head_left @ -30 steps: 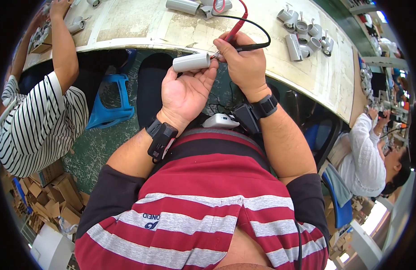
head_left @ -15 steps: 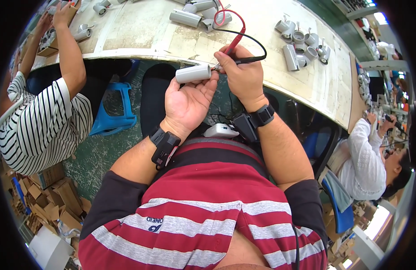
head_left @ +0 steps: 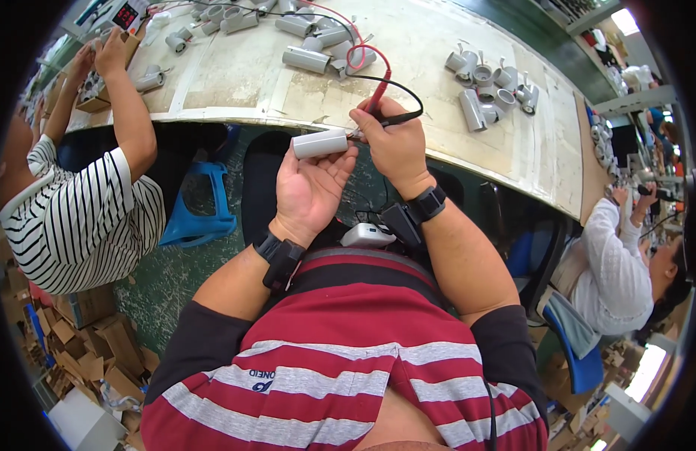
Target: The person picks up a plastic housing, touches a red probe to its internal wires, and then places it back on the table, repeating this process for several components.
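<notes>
My left hand (head_left: 309,188) is palm up, its thumb and fingertips supporting a light grey plastic cylinder (head_left: 320,143) near the table's front edge. Thin wires stick out of the cylinder's right end. In my right hand (head_left: 399,150) are two test probes pinched together, a red probe (head_left: 379,94) and a black probe (head_left: 405,116). Their tips meet the wires beside the cylinder, though the exact contact is too small to make out. Red and black leads loop from the probes back over the table.
Grey cylinders (head_left: 306,59) lie heaped at the table's back middle, with another cluster (head_left: 483,94) at right. At left, a person in a striped shirt (head_left: 92,218) works by a blue stool (head_left: 201,203); a person in white (head_left: 615,263) sits right. A white box-shaped device (head_left: 368,235) rests at my lap.
In the picture, both hands sit slightly lower and the right one farther left, as the whole view has shifted. The cylinder and the probes stay held together.
</notes>
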{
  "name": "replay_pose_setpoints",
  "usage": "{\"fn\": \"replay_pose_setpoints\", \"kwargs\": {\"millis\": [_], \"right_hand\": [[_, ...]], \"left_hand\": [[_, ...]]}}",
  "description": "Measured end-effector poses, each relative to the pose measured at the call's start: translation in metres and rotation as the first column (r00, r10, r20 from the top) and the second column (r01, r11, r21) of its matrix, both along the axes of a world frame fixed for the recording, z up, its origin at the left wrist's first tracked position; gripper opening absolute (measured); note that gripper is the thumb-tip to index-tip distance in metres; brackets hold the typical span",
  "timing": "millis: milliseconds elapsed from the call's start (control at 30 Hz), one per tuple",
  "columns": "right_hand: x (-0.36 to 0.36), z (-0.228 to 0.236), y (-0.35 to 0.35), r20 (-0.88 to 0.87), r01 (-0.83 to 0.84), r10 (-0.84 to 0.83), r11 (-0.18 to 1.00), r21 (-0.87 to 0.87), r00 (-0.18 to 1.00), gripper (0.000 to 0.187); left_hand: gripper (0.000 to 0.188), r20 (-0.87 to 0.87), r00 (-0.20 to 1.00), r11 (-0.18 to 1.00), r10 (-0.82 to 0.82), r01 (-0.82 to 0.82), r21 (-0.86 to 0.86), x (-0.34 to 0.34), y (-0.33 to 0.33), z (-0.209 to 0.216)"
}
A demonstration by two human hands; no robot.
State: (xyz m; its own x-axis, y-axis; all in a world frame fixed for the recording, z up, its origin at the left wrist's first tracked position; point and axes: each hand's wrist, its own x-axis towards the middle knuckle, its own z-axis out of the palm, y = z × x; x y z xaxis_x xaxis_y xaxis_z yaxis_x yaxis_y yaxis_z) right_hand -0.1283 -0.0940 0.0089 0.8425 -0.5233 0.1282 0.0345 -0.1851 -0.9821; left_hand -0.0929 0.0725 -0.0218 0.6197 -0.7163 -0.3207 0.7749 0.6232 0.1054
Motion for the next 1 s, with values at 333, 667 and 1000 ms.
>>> {"fn": "replay_pose_setpoints", "kwargs": {"millis": [333,667,1000], "right_hand": [[-0.017,0.036,-0.056,-0.006,0.15,-0.151,0.986,-0.067,0.989,0.016],[-0.039,0.018,-0.088,0.028,0.246,-0.28,0.787,-0.566,0.96,0.02],[-0.041,0.019,-0.1,-0.007,0.234,-0.293,0.778,-0.583,0.956,0.022]], "left_hand": [[0.058,0.422,0.897,0.93,0.131,-0.259,0.261,0.12,0.025,0.05],[0.044,0.53,0.809,0.667,-0.253,-0.252,0.702,0.285,0.011,0.03],[0.009,0.82,-0.099,0.631,-0.563,-0.693,0.35,0.05,-0.044,0.027]]}}
